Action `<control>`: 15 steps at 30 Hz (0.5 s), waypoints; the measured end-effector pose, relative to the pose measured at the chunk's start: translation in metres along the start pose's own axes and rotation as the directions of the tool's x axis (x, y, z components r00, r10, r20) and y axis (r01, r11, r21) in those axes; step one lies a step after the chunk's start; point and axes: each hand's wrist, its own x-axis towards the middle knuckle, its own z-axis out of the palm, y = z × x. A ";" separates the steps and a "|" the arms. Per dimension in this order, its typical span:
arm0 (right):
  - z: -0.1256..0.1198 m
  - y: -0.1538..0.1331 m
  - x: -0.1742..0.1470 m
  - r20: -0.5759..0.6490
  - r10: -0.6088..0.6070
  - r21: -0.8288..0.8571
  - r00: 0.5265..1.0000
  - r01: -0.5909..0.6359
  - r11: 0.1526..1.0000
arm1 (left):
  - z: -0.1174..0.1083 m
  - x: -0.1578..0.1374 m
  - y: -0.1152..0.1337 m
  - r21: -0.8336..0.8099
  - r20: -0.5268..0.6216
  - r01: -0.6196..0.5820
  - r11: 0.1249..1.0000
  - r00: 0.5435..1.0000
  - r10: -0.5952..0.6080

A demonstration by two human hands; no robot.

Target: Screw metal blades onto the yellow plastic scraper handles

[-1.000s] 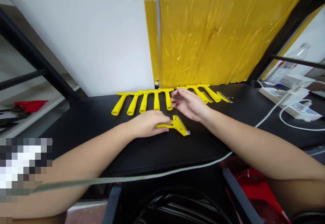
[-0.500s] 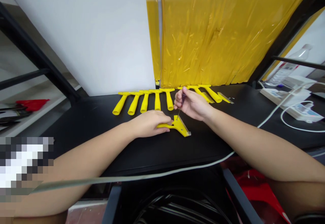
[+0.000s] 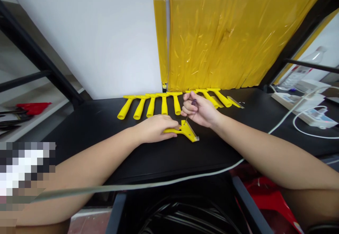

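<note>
A yellow plastic scraper (image 3: 185, 131) lies flat on the black table (image 3: 106, 128). My left hand (image 3: 155, 128) presses down on its handle and holds it still. My right hand (image 3: 198, 111) grips a small screwdriver (image 3: 190, 112) with a dark handle. The thin shaft slants down to the scraper's head, and its tip touches the yellow plastic there. A clear blade edge shows along the scraper's right side.
Several more yellow scrapers (image 3: 150, 105) lie in a row along the table's back edge, under a yellow plastic curtain (image 3: 225, 32). A white cable (image 3: 159, 182) crosses the front. A power strip (image 3: 315, 115) and bottle (image 3: 299, 69) sit at right; a shelf with red item (image 3: 31, 107) at left.
My right hand has regripped the screwdriver, turning from fingertips above it to a closed grip tilted right. The left hand and the scraper have stayed put.
</note>
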 end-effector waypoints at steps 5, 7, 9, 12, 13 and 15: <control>0.001 0.003 -0.002 0.004 -0.085 0.056 0.996 0.084 0.995 | 0.000 0.000 0.000 -0.005 0.002 0.004 1.000 1.000 -0.004; -0.001 0.003 0.000 -0.017 -0.101 0.046 0.995 0.102 0.994 | 0.000 0.000 0.000 -0.005 0.002 0.001 1.000 1.000 -0.001; -0.003 0.002 0.001 -0.009 -0.083 0.038 0.996 0.083 0.996 | 0.000 0.000 0.000 -0.003 0.001 -0.003 1.000 1.000 0.003; -0.003 0.001 0.001 0.054 -0.037 0.063 0.998 0.033 0.997 | 0.000 0.000 0.000 0.000 0.001 0.003 1.000 1.000 -0.003; -0.002 0.001 0.000 0.063 -0.036 0.076 0.997 0.031 0.997 | 0.000 0.000 0.000 -0.001 0.001 0.005 1.000 1.000 -0.005; 0.000 0.001 -0.001 0.050 -0.058 0.093 0.997 0.053 0.994 | 0.000 0.000 0.000 -0.003 -0.002 0.002 1.000 1.000 -0.002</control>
